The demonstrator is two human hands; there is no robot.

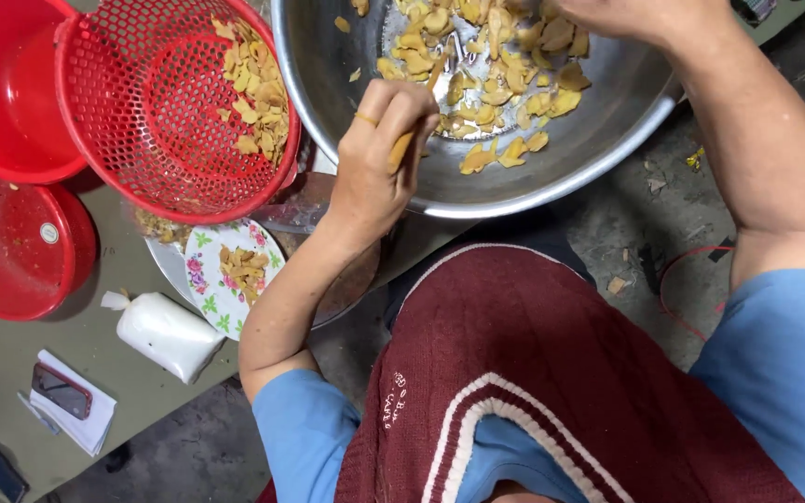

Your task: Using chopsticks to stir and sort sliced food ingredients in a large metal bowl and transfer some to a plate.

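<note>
I see the big steel bowl (598, 140) filling the upper middle of the frame, with pale yellow slices (496, 88) spread over its bottom. Left of it sits the red mesh basket (132, 121), tilted, with more slices against its right wall; a red tub (2, 93) is at the upper left and a red strainer (11, 247) below that, all on the grey-green bench (11, 373). My left hand (375, 163) is over the bowl's near rim, fingers closed around one yellow slice (401, 149). My right hand (607, 14) is at the top edge, over the slices; it is cut off, so I cannot tell its grip. Under the basket lies a flowered plate (211, 298) holding small pieces, and beside it a white powder bag (165, 333).
</note>
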